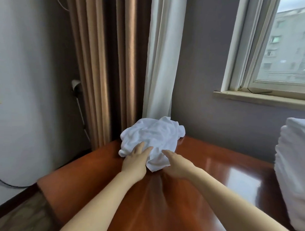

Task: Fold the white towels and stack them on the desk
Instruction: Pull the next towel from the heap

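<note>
One crumpled white towel (152, 134) lies bunched at the surface's (219, 165) far edge, with one folded stack (297, 162) at right. The left hand (136, 161) rests flat on it, fingers straight; the right hand (177, 163) touches its near edge, though I cannot tell whether it is gripping.

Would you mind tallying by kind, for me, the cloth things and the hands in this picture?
Crumpled towel heap: 1
Folded towel stack: 1 (the towels in it are too blurred to count)
Curtains: 2, brown curtain and white curtain
Hands: 2, left hand and right hand
Total: 6
</note>
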Demonstrator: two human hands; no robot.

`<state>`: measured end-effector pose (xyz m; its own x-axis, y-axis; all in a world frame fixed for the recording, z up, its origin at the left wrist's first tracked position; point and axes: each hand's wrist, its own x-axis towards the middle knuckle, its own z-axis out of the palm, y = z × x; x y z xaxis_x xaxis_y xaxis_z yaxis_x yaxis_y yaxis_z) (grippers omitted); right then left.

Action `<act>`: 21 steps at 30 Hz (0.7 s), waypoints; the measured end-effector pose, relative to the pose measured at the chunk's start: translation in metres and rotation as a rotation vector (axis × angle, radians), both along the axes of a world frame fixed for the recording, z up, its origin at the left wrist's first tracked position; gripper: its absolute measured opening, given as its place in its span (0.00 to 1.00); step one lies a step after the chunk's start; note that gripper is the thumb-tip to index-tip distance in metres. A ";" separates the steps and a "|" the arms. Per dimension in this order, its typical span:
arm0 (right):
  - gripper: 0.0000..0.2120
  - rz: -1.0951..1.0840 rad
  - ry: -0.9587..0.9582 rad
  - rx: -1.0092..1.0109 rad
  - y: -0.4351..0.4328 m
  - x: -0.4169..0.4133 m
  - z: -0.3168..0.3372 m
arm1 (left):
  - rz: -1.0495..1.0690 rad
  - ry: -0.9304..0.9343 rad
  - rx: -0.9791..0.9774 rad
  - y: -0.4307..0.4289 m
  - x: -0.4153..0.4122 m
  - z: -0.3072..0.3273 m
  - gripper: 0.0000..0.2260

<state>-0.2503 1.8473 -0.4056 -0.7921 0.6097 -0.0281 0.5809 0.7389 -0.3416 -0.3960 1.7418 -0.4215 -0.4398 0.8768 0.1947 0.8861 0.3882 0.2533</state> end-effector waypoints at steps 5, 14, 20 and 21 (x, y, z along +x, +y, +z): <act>0.21 -0.080 0.083 -0.018 0.015 -0.025 -0.018 | -0.014 -0.068 0.142 0.015 -0.015 -0.010 0.15; 0.12 -0.035 0.056 -0.041 0.019 0.004 -0.011 | -0.037 -0.277 0.280 -0.005 -0.010 0.003 0.05; 0.39 -0.091 0.440 -0.030 -0.007 0.043 0.026 | -0.274 -0.638 0.715 -0.025 0.041 0.061 0.09; 0.39 -0.043 0.455 0.030 -0.014 0.049 0.034 | -0.311 -0.692 0.734 -0.030 0.053 0.069 0.09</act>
<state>-0.2011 1.8337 -0.3712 -0.6939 0.6377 0.3345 0.4073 0.7307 -0.5479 -0.3433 1.7121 -0.3529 -0.4336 0.7390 0.5156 0.4928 -0.2845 0.8223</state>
